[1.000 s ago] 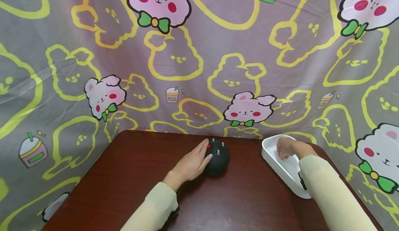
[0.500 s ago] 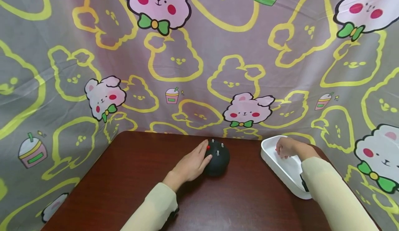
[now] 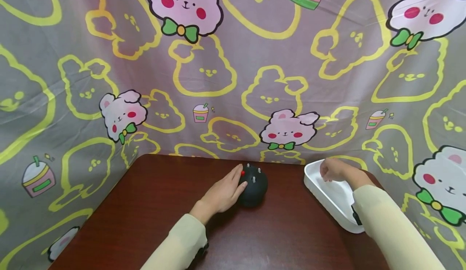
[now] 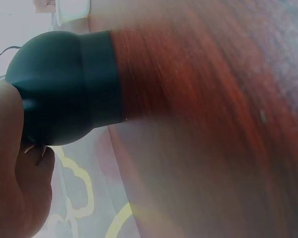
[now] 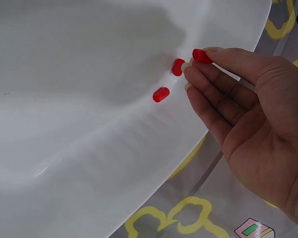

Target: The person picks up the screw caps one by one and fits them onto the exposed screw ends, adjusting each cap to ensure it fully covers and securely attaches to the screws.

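Note:
A black dome-shaped block (image 3: 253,193) with a short round base stands on the table. Several small metal pins (image 3: 254,179) stick up from its top, and a red cap (image 3: 242,173) sits near its left side. My left hand (image 3: 223,191) rests along the left side of the dome, fingers extended and thumb apart. Over the far end of a white tray (image 3: 329,201), my right hand (image 5: 258,109) pinches a small red cap (image 5: 201,56) between thumb and forefinger. Two more red caps (image 5: 161,94) lie in the tray beside its fingertips.
The dark red-brown table (image 3: 174,181) has a patterned cloth (image 3: 218,100) hanging behind it and at both sides. The tray stands near the table's right edge, with the right sleeve (image 3: 386,217) reaching across its near part.
My right hand has risen slightly at the tray's far end, the red cap now between its fingertips. The left hand stays on the dome. The head view has shifted a little.

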Demonstrator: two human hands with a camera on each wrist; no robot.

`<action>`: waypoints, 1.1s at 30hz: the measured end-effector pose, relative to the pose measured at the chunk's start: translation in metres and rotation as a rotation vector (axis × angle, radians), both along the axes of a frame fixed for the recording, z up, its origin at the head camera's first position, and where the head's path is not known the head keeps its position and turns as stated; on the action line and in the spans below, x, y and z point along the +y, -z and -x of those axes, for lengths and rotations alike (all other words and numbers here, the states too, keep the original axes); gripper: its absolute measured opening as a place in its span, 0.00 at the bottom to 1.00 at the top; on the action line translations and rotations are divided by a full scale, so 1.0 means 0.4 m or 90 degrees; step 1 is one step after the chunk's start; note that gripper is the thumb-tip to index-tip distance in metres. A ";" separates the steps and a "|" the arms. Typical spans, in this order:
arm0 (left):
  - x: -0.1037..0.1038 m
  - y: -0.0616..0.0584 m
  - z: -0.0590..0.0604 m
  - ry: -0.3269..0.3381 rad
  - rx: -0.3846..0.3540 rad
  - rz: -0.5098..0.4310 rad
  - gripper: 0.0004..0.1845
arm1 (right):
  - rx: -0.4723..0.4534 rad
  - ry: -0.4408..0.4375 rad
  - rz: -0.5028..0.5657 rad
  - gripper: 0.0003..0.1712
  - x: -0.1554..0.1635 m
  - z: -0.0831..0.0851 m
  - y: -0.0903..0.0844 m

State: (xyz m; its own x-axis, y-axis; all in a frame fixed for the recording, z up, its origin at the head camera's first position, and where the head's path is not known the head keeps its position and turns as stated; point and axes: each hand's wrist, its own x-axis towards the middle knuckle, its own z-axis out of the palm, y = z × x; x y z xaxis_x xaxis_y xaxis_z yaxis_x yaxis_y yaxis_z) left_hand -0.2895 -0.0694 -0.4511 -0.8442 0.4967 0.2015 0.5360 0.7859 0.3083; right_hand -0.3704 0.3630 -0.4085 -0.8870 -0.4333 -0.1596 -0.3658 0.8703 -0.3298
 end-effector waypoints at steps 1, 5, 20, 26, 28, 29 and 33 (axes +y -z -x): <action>0.000 0.000 0.000 0.000 0.000 0.000 0.40 | 0.006 -0.002 0.003 0.06 -0.002 -0.002 -0.002; 0.000 0.001 0.000 0.003 0.004 -0.002 0.40 | 0.025 -0.008 0.018 0.06 -0.010 -0.009 -0.012; -0.001 0.004 0.001 0.008 0.009 -0.004 0.40 | 0.101 -0.009 0.043 0.03 -0.012 -0.029 -0.033; 0.000 0.003 -0.003 0.007 -0.003 -0.004 0.40 | 0.130 -0.023 0.055 0.04 -0.008 -0.036 -0.041; 0.000 0.003 -0.004 0.005 -0.005 -0.005 0.40 | 0.137 -0.022 0.058 0.04 -0.007 -0.038 -0.044; 0.000 0.003 -0.004 0.005 -0.006 -0.005 0.40 | 0.140 -0.024 0.059 0.05 -0.006 -0.038 -0.045; 0.000 0.001 -0.002 0.005 0.000 -0.005 0.40 | 0.159 -0.029 0.064 0.04 0.000 -0.036 -0.047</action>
State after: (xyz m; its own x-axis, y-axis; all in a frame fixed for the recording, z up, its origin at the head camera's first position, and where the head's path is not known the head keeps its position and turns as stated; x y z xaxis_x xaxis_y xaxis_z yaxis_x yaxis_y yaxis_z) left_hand -0.2888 -0.0692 -0.4515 -0.8405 0.5017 0.2049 0.5419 0.7792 0.3150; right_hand -0.3558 0.3631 -0.3895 -0.8724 -0.4767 0.1079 -0.4853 0.8181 -0.3085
